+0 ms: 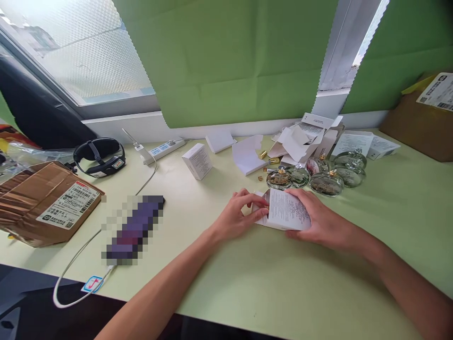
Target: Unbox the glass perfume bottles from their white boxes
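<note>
- Head view had both of your bare hands meeting over a small white carton (287, 210) lying on the pale green counter (247, 278), just in front of you, right of centre.
- Your right hand (320, 222) cupped the carton from the far right side, fingers (296, 192) curled over its printed top face, gripping it.
- Your left hand (235, 218) was at the carton's open left end, fingers (255, 200) pinched narrow on the flap there; whether anything sat inside, you could not tell from this angle.
- Just behind the carton stood a cluster of round glass bottles (320, 174) with gold necks, touching one another.
- Loose gold caps (262, 154) lay near them, beside a heap of opened white cartons and leaflets (304, 139).
- Another closed white box (197, 161) stood alone, well to the left of that heap.
- A white power strip (165, 148) lay near the window ledge, its cable (76, 264) running down past a blurred-out dark object to the counter's front edge.
- At far left sat a brown parcel (47, 203) with a shipping label, and a black strap device (99, 156) behind it.
- A second brown cardboard box (421, 118) stood at far right against the green paper on the window.
</note>
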The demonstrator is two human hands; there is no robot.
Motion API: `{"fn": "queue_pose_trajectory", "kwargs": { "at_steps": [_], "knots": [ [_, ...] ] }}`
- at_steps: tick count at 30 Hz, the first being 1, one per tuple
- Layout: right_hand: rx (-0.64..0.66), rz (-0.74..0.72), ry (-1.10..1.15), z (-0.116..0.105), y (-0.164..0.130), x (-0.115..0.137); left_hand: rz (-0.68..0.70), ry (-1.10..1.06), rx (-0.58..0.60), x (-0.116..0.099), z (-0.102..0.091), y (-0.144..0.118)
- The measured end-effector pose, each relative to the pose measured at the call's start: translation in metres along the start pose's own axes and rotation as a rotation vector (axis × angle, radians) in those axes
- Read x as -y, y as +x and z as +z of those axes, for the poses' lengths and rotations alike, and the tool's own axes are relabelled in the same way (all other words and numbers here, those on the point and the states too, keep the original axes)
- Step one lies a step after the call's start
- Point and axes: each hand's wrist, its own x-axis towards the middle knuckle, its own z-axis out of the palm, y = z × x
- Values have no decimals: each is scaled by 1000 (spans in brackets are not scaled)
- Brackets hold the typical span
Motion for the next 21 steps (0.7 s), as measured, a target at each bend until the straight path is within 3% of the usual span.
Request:
{"fn": "queue_pose_trajectory", "kwargs": {
  "at_steps": [7,13,21],
  "knots": [
    [-50,-8,-63,5,2,-2,-189,-167,88,2,3,3],
    [-61,-16,-84,4,2,-1,-142,-138,199,5,1,1],
    [-49,-20,-87,2,0,-2,-257,-95,208,1,-5,0]
  ]
}}
